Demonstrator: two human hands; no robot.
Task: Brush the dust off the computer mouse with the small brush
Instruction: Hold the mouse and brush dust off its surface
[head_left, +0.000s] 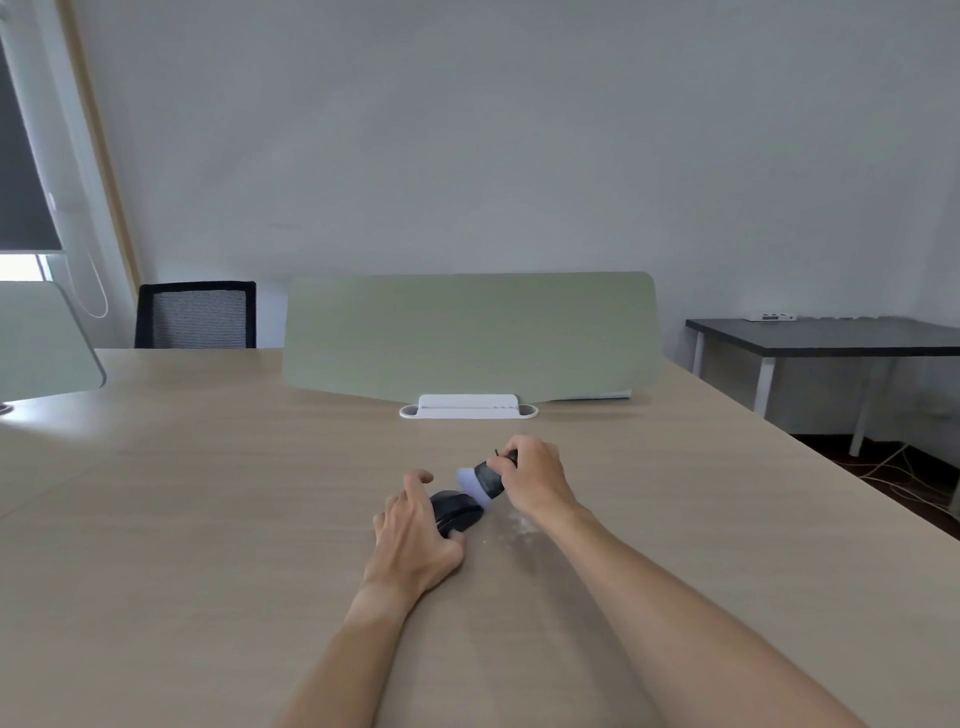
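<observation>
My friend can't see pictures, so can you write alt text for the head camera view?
A person's left hand steadies a black computer mouse on a wooden desk while the right hand holds a small brush, its pale bristles at the mouse's top. White dust lies beside it; a green divider stands behind.

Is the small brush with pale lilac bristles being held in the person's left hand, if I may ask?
No, the right hand grips the small brush with pale lilac bristles, while the left hand steadies the black computer mouse.
</observation>
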